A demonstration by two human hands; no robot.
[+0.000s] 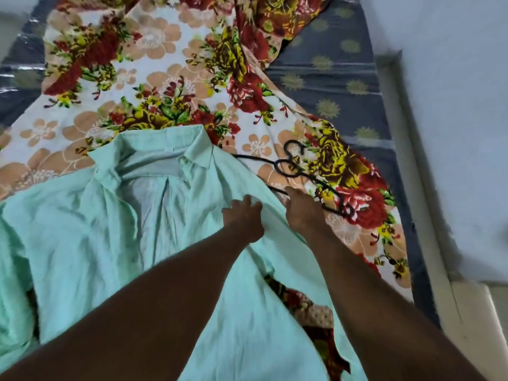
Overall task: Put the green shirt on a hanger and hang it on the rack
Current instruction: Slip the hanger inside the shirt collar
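Note:
The green shirt (110,215) lies open and front up on the bed, its collar (154,149) towards the far side. A black hanger (299,171) lies on the floral sheet just right of the shirt's shoulder, partly tucked under the shirt's right edge. My left hand (243,221) pinches a fold of that right edge. My right hand (302,210) reaches over the same edge, fingers curled at the hanger's lower bar; whether it grips the bar is hidden. No rack is in view.
A floral bedsheet (165,86) covers the bed over a dark blue patterned mattress (330,67). The bed's right edge meets a pale wall (453,105) and a light frame strip (417,171).

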